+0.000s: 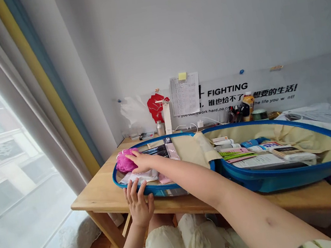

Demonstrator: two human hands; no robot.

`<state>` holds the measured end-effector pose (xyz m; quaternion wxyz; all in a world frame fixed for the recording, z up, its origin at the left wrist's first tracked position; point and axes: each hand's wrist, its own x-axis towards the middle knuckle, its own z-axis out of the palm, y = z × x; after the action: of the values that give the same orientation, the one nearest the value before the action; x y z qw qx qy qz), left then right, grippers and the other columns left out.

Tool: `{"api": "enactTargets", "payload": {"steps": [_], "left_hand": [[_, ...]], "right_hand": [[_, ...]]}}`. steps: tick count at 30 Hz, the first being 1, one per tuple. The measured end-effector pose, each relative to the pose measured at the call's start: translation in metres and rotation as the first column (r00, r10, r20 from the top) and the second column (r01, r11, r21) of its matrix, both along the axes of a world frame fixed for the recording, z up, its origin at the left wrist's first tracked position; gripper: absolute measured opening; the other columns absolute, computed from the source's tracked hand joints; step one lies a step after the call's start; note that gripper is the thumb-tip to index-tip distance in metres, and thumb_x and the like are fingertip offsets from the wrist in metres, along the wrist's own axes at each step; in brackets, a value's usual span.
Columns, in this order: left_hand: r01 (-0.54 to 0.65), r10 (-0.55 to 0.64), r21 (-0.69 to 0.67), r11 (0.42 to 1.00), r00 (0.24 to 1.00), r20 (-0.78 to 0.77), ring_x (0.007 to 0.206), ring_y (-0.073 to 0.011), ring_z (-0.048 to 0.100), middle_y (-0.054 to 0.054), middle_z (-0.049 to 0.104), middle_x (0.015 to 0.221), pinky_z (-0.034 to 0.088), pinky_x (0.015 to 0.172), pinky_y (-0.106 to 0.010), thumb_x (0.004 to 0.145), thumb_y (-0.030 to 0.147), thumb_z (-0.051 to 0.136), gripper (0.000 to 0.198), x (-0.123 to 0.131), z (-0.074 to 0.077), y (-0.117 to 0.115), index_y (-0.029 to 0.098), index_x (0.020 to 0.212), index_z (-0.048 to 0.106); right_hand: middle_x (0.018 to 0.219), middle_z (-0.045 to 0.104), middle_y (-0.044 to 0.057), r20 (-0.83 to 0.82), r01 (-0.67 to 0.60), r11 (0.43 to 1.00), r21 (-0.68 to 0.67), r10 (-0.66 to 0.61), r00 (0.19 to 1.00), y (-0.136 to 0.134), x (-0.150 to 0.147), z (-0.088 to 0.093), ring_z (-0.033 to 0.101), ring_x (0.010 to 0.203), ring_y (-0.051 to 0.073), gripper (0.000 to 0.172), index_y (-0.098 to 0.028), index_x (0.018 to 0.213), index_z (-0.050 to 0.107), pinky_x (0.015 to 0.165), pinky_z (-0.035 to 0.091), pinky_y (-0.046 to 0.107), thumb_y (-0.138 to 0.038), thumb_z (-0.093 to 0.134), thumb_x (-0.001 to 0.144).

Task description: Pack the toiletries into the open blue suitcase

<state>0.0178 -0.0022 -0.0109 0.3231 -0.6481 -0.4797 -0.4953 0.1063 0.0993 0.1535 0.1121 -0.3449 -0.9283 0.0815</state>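
Observation:
A blue-rimmed case with beige lining lies unfolded on a wooden table, its two halves side by side. In the left half's far-left corner sits a bright pink mesh bath puff. My right hand reaches across to it, fingers closed against the puff's right side. Nearer me, my left hand rests on the front-left rim with fingers extended and thumb apart, holding nothing. Beneath the puff is a white plastic packet. Dark, pen-like items and a clear-fronted pack lie right of it.
The right half holds tubes, a blue bottle, green packets and boxes. Behind stand an orange-capped bottle, pens and a small jar. Papers cover the back right. Curtains hang left.

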Motion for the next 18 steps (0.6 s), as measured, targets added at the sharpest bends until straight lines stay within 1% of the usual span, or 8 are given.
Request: {"api": "enactTargets", "payload": {"steps": [2,4,7,9,11,13,15,18], "left_hand": [[-0.005,0.005,-0.012,1.000,1.000,0.011,0.144,-0.0326,0.029,-0.016,0.047,0.139,0.021,0.116,-0.056,0.091,0.026,0.047,0.046,0.000,-0.001,0.000,0.021,0.137,0.044],[0.003,-0.003,-0.015,1.000,1.000,0.014,0.144,-0.0326,0.029,-0.016,0.048,0.139,0.021,0.116,-0.056,0.092,0.027,0.047,0.046,0.000,-0.001,0.000,0.020,0.137,0.044],[0.014,-0.014,-0.012,1.000,1.000,0.008,0.144,-0.0321,0.029,-0.016,0.048,0.138,0.022,0.116,-0.056,0.092,0.026,0.047,0.044,-0.001,-0.001,-0.001,0.020,0.136,0.045],[0.014,-0.014,-0.017,1.000,1.000,0.004,0.144,-0.0319,0.028,-0.016,0.048,0.137,0.021,0.116,-0.057,0.092,0.026,0.047,0.044,-0.001,-0.002,0.000,0.021,0.135,0.045],[0.011,-0.011,-0.021,1.000,1.000,0.006,0.144,-0.0322,0.029,-0.017,0.048,0.137,0.020,0.116,-0.057,0.092,0.027,0.047,0.043,-0.002,-0.003,0.000,0.020,0.135,0.046],[0.011,-0.011,-0.023,1.000,1.000,0.012,0.143,-0.0327,0.029,-0.017,0.048,0.137,0.020,0.116,-0.057,0.092,0.028,0.047,0.044,-0.003,-0.003,0.001,0.020,0.135,0.046],[0.014,-0.014,-0.023,1.000,1.000,0.016,0.143,-0.0329,0.029,-0.017,0.048,0.138,0.019,0.117,-0.057,0.092,0.028,0.048,0.045,-0.003,-0.003,0.001,0.020,0.136,0.046],[0.026,-0.025,-0.008,1.000,1.000,0.013,0.144,-0.0318,0.029,-0.016,0.046,0.140,0.019,0.117,-0.055,0.091,0.026,0.048,0.046,-0.002,-0.002,0.000,0.020,0.137,0.045]], "right_hand": [[0.146,0.051,-0.003,0.001,0.000,1.000,-0.024,0.000,1.000,-0.002,-0.001,-0.003,0.049,0.133,0.023,0.062,-0.030,0.143,0.042,0.107,0.041,0.031,-0.035,0.061,0.084],[0.145,0.052,-0.003,-0.010,0.009,0.999,-0.038,-0.010,1.000,-0.001,0.002,-0.002,0.047,0.134,0.022,0.058,-0.029,0.143,0.044,0.108,0.040,0.029,-0.032,0.058,0.086],[0.144,0.053,-0.002,-0.044,0.014,0.999,-0.042,-0.016,0.999,0.004,0.015,0.010,0.046,0.135,0.021,0.058,-0.026,0.143,0.045,0.109,0.039,0.028,-0.031,0.058,0.087],[0.146,0.051,-0.002,-0.071,0.021,0.999,-0.032,-0.023,0.997,0.011,0.035,0.023,0.044,0.136,0.021,0.058,-0.024,0.143,0.046,0.110,0.038,0.028,-0.031,0.058,0.087],[0.147,0.050,0.000,-0.086,0.057,0.998,-0.025,-0.058,0.995,0.019,0.066,0.037,0.047,0.133,0.019,0.053,-0.022,0.139,0.050,0.108,0.038,0.028,-0.029,0.057,0.088],[0.140,0.057,0.002,-0.082,0.127,0.991,-0.033,-0.130,0.988,0.028,0.109,0.050,0.056,0.122,0.017,0.042,-0.022,0.131,0.058,0.103,0.042,0.027,-0.026,0.053,0.089],[0.123,0.067,0.004,-0.066,0.236,0.971,-0.045,-0.239,0.969,0.036,0.161,0.060,0.063,0.108,0.015,0.036,-0.021,0.123,0.062,0.095,0.047,0.028,-0.026,0.051,0.090],[0.096,0.074,0.005,-0.005,0.431,0.901,-0.055,-0.432,0.902,0.039,0.246,0.067,0.067,0.090,0.016,0.035,-0.019,0.120,0.063,0.084,0.050,0.029,-0.026,0.046,0.091]]}}
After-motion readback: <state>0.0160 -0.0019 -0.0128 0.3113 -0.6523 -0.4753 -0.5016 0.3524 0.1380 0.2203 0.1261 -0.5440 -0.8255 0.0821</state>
